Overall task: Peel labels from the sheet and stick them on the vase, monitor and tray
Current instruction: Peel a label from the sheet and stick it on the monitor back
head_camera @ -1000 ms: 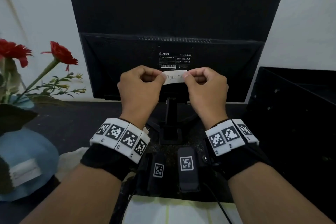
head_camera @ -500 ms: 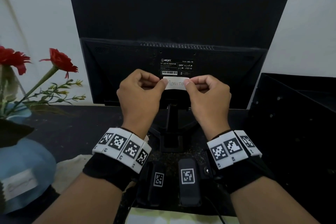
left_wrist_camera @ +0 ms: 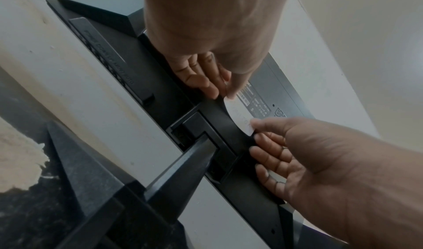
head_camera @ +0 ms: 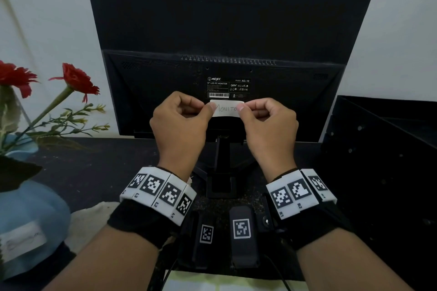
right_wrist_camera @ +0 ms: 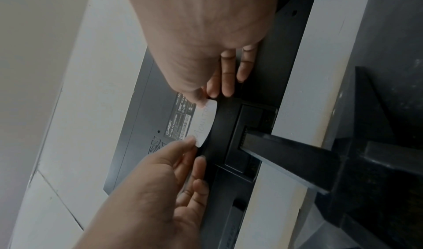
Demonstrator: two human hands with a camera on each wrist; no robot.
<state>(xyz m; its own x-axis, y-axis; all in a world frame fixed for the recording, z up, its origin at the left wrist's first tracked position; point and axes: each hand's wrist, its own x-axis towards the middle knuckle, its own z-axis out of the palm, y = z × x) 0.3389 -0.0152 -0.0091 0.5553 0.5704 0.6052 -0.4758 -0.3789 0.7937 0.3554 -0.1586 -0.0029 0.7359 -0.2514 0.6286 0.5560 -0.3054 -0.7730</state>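
The black monitor [head_camera: 227, 19] stands with its back to me. A white label [head_camera: 227, 108] with handwritten letters lies against the monitor's back, just under the printed maker's sticker [head_camera: 228, 87]. My left hand [head_camera: 208, 109] pinches the label's left end and my right hand [head_camera: 242, 108] pinches its right end, other fingers curled. In the left wrist view the label [left_wrist_camera: 240, 117] bows between the left hand [left_wrist_camera: 228, 94] and the right hand [left_wrist_camera: 254, 126]. The right wrist view shows the label [right_wrist_camera: 206, 120] the same way. A blue vase [head_camera: 35, 208] bearing a label [head_camera: 22, 237] stands at left. The black tray [head_camera: 390, 149] is at right.
Red flowers [head_camera: 75, 80] rise from the vase at left. The monitor's stand [head_camera: 221, 172] is between my wrists. The label sheet [head_camera: 212, 283] lies at the near edge of the dark table [head_camera: 94, 172]. A white wall is behind.
Both hands keep hold of the label's ends, just below the printed sticker. The head view has tilted, so the monitor sits lower in the picture.
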